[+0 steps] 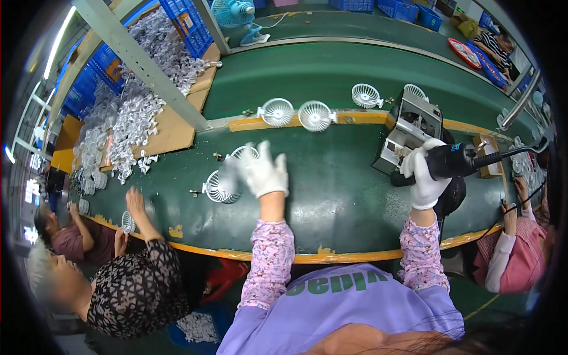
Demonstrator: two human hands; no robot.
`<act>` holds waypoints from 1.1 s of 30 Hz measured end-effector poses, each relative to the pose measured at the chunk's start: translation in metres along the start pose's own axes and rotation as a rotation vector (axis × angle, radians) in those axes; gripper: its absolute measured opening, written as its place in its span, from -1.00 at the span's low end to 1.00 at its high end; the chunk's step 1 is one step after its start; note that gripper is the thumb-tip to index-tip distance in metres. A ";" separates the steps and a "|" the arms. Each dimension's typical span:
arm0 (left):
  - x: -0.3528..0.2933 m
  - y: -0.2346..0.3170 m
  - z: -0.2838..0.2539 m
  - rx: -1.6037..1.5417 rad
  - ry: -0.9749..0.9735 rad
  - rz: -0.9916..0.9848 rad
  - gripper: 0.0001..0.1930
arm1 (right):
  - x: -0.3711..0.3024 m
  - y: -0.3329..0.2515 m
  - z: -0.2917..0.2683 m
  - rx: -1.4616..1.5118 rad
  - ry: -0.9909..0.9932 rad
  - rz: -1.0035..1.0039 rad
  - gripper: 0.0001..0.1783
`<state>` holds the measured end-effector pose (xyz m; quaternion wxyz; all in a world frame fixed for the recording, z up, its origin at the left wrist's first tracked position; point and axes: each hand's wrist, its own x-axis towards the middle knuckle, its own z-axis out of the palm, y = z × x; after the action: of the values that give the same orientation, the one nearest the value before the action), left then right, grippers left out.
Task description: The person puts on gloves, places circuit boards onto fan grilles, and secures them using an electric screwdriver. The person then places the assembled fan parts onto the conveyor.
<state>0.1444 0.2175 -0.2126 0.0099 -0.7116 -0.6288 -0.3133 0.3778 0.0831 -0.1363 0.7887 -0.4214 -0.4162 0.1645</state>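
Your right hand (427,179) clamps its grip around the black corded tool (452,161), probably to steady it beside the metal fixture (390,152); your left hand (268,173) has its grip apart near two white fan grilles (221,188), which lie on the bench (322,222), seemingly for easy reach.

Workbench (331,234), left to right: parts heap (133,124) on cardboard (180,131); two fan grilles (214,188) just left of the left hand (266,171); fixture (421,112) beyond the right hand (427,180), which holds an electric screwdriver (448,161). Further grilles (316,116) lie along the rear ledge (248,125).
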 end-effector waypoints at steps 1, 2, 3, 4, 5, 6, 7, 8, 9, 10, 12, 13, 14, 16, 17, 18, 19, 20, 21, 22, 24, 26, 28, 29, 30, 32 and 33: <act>0.002 -0.008 -0.010 0.104 0.012 -0.106 -0.49 | 0.001 0.002 -0.001 -0.020 0.012 -0.027 -0.65; 0.001 -0.029 -0.006 0.233 0.033 -0.159 -0.45 | 0.003 0.007 -0.002 -0.033 0.003 -0.048 -0.64; 0.000 -0.039 -0.019 0.330 -0.022 -0.283 -0.42 | 0.005 0.008 -0.003 -0.048 -0.008 -0.068 -0.63; -0.001 -0.043 -0.023 0.394 -0.059 -0.329 -0.41 | 0.010 0.012 -0.003 -0.079 0.025 -0.100 -0.63; 0.000 -0.044 -0.029 0.305 -0.226 -0.455 -0.43 | 0.014 0.018 -0.007 -0.089 0.065 -0.133 -0.64; 0.001 -0.050 -0.029 0.349 -0.299 -0.438 -0.46 | 0.020 0.024 -0.009 -0.101 0.075 -0.169 -0.64; -0.001 -0.050 -0.028 0.331 -0.310 -0.429 -0.50 | 0.024 0.023 -0.007 -0.082 0.065 -0.204 -0.66; -0.002 -0.048 -0.026 0.325 -0.316 -0.420 -0.50 | 0.028 0.025 -0.011 -0.133 0.098 -0.199 -0.68; 0.000 -0.042 -0.024 0.298 -0.338 -0.371 -0.52 | 0.031 0.032 -0.014 -0.183 0.133 -0.196 -0.69; 0.001 -0.037 -0.022 0.272 -0.360 -0.323 -0.55 | 0.032 0.035 -0.018 -0.240 0.146 -0.154 -0.74; -0.003 -0.026 -0.013 0.294 -0.372 -0.168 -0.58 | 0.033 0.037 -0.021 -0.319 0.134 -0.145 -0.74; -0.007 -0.025 -0.003 0.240 -0.360 -0.089 -0.58 | 0.032 0.036 -0.020 -0.282 0.135 -0.135 -0.74; -0.012 -0.020 0.002 0.207 -0.324 0.040 -0.57 | 0.031 0.041 -0.028 -0.346 0.125 -0.152 -0.74; -0.020 -0.002 0.011 0.092 -0.408 0.191 -0.56 | 0.025 0.033 -0.021 -0.307 0.101 -0.085 -0.75; -0.025 0.008 0.013 0.036 -0.481 0.284 -0.57 | 0.020 0.022 -0.011 -0.234 0.085 -0.020 -0.76; -0.030 0.021 0.013 -0.037 -0.455 0.447 -0.60 | 0.016 0.020 -0.010 -0.226 0.070 0.014 -0.76; -0.037 0.029 0.014 -0.095 -0.426 0.564 -0.62 | 0.011 0.018 -0.008 -0.216 0.049 0.054 -0.75; -0.043 0.038 0.013 -0.146 -0.550 0.578 -0.65 | 0.005 0.013 -0.003 -0.140 0.038 0.122 -0.74; -0.050 0.045 0.013 -0.238 -0.510 0.668 -0.67 | 0.000 0.007 0.001 -0.071 0.042 0.125 -0.73; -0.053 0.051 0.008 -0.262 -0.570 0.733 -0.66 | -0.005 0.003 0.006 -0.002 0.045 0.129 -0.73; -0.056 0.058 0.005 -0.302 -0.446 0.857 -0.62 | -0.015 0.002 0.008 0.071 0.028 0.142 -0.72; -0.056 0.062 -0.003 -0.286 -0.490 0.845 -0.57 | -0.023 0.013 0.004 0.028 0.010 0.160 -0.71; -0.058 0.058 -0.005 -0.347 -0.408 0.809 -0.53 | -0.027 0.027 0.006 -0.038 0.025 0.099 -0.70; -0.057 0.056 -0.006 -0.336 -0.464 0.787 -0.49 | -0.030 0.029 0.008 0.011 0.047 0.167 -0.71; -0.058 0.056 -0.006 -0.337 -0.466 0.787 -0.49 | -0.032 0.032 0.005 -0.007 0.015 0.191 -0.71; -0.060 0.057 -0.006 -0.336 -0.565 0.728 -0.44 | -0.037 0.040 0.003 -0.020 -0.002 0.223 -0.72; -0.061 0.058 -0.007 -0.335 -0.565 0.724 -0.44 | -0.038 0.044 0.002 -0.018 -0.005 0.225 -0.72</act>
<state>0.1932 0.1481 -0.2135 -0.1672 -0.9336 -0.2599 -0.1813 0.3571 0.0866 -0.1904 0.7603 -0.4724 -0.3696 0.2494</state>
